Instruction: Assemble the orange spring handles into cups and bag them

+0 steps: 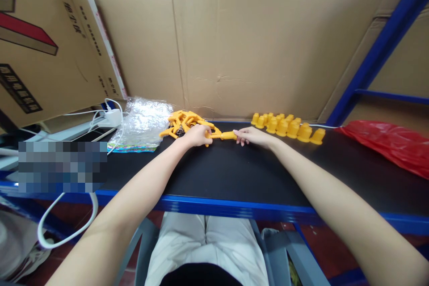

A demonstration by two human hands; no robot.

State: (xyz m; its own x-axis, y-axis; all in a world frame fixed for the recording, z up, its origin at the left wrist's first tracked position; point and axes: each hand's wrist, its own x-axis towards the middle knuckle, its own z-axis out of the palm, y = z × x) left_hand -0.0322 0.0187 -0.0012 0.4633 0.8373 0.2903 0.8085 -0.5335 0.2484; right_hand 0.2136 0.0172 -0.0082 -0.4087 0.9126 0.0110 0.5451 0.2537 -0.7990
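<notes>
Between my two hands lies a slim yellow plastic piece [227, 135], low over the black tabletop. My left hand [197, 136] is closed on its left end, beside a heap of yellow plastic parts [187, 118] with dark metal bits showing among them. The fingers of my right hand [247, 136] pinch the right end of the same piece. Its exact kind cannot be made out, since my fingers cover both ends. To the right of my right hand stand several yellow cup-shaped pieces [282, 127] in rows.
Clear plastic packaging [142, 118] and a white plug adapter with cables [113, 118] lie at the left. A red plastic bag [389, 143] is at the right. Cardboard [254, 44] walls the back. The black tabletop [234, 174] has a blue front edge [234, 205].
</notes>
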